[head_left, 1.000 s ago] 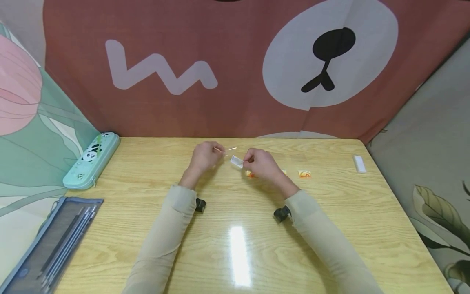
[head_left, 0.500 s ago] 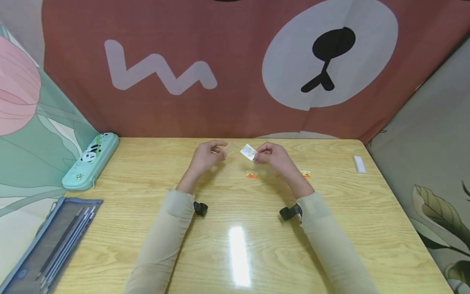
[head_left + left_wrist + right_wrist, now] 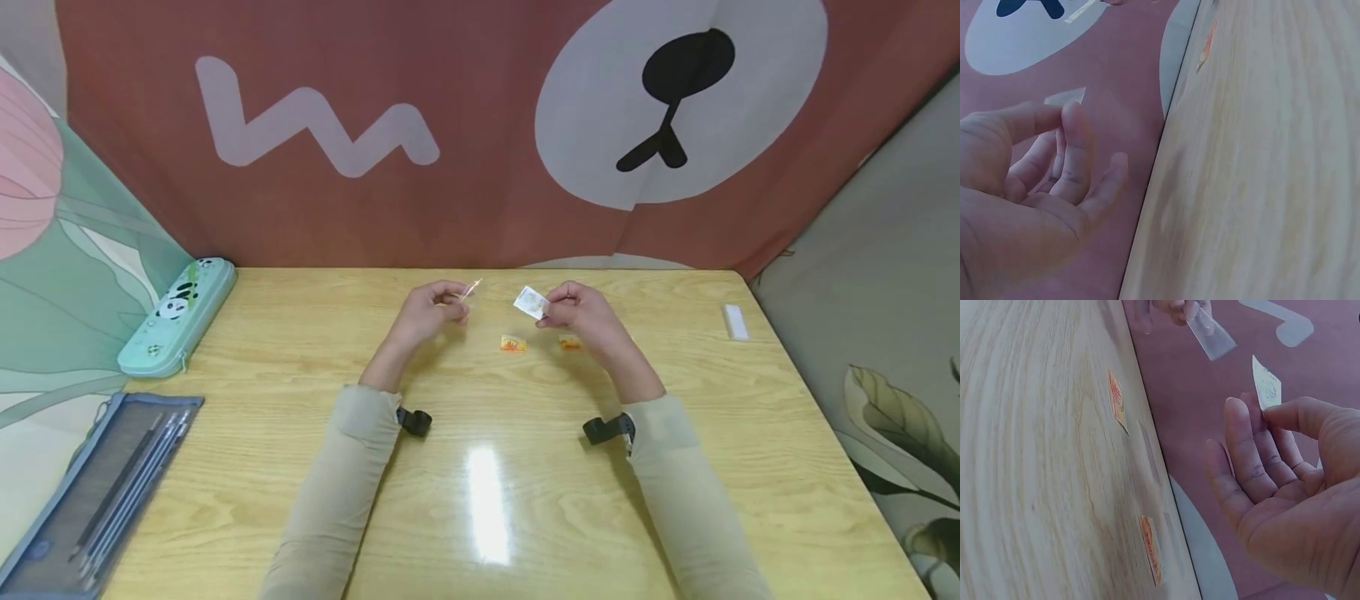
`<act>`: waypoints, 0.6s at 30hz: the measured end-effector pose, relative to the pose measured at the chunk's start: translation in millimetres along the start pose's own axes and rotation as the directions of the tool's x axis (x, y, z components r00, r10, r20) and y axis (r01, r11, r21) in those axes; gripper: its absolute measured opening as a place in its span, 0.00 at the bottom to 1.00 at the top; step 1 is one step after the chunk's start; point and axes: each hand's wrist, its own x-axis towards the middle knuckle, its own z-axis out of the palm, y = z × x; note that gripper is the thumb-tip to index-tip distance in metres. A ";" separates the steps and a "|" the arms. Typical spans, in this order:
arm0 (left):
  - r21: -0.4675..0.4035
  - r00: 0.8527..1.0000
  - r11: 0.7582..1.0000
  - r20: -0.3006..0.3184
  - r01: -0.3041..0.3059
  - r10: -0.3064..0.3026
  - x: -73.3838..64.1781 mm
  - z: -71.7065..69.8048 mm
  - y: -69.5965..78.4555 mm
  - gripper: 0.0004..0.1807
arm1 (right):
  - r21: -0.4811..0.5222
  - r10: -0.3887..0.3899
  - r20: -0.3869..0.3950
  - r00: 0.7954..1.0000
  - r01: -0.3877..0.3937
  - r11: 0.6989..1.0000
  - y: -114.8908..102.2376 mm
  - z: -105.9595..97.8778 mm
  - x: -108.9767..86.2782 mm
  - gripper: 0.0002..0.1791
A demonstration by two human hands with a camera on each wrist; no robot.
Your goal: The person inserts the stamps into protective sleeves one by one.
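Note:
In the head view my left hand (image 3: 427, 317) pinches a thin clear plastic piece (image 3: 471, 289) between thumb and fingertips. The right wrist view shows that piece as a flat see-through rectangle (image 3: 1211, 337). Across a small gap, my right hand (image 3: 588, 318) holds a small white card (image 3: 530, 302) by one edge, raised over the table's far side. Faint print shows on the card's face (image 3: 1267, 386). Two small orange-and-yellow cards lie below the hands: a left one (image 3: 513, 343) and a right one (image 3: 570, 342), the latter partly behind my right hand.
A mint panda pencil case (image 3: 178, 321) lies at the far left, with a mesh pouch (image 3: 142, 408) of pencils nearer. A white block (image 3: 736, 322) sits at the far right of the wooden table (image 3: 750, 467). A bear-print cloth (image 3: 480, 208) hangs behind.
The hands have drawn apart, my right hand moving right with the white card, which has turned its face up. The left orange card is uncovered; the rightmost one is now hidden. The view dips slightly.

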 end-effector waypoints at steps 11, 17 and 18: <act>-0.205 0.994 0.973 0.043 0.103 -0.096 1.8 6.2 2.0 0.15 | 0.018 -0.017 -0.005 1.000 0.017 1.000 2.4 -3.2 -3.7 0.12; -0.206 0.995 0.973 0.033 0.104 -0.099 -4.3 13.1 6.5 0.13 | 0.050 -0.043 -0.042 0.998 0.045 0.998 -3.7 -0.9 -3.8 0.13; -0.195 0.994 0.975 0.038 0.105 -0.099 -6.1 14.6 7.5 0.13 | 0.051 -0.043 -0.047 0.998 0.045 0.998 -5.0 -0.2 -4.0 0.12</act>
